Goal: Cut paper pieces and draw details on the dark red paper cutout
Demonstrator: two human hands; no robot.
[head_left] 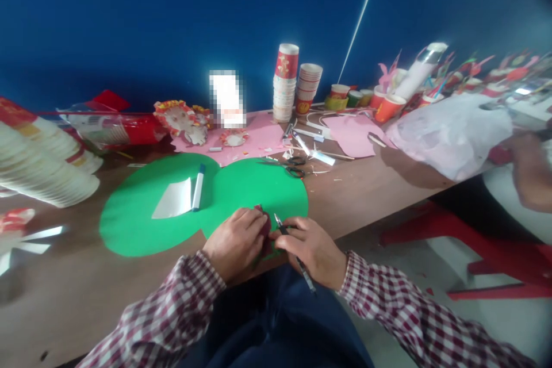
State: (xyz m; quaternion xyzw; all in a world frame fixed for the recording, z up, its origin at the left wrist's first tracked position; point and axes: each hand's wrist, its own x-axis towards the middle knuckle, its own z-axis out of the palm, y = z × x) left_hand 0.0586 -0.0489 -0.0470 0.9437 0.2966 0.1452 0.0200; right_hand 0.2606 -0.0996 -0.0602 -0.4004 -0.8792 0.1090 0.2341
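Observation:
My left hand (236,241) is closed at the table's front edge, its fingers bent over a small dark red piece (266,229). Most of that piece is hidden, so its kind cannot be told. Close beside it, my right hand (317,253) holds a black pen (307,277) between its fingers, tip pointing up and away from me. Right fingertips also come up against the red piece. Under and beyond both hands lies a large green sheet (241,190) with rounded lobes. On its left lobe are a white marker (198,188) and a creased white paper (173,200).
Scissors (295,168) lie at the green sheet's far edge, near pink paper (259,132) and several markers. Stacked paper cups (286,83) stand by the blue wall; more cups (47,161) lean at left. At right are a plastic bag (452,132), a person's arm (532,172) and a red stool (448,236).

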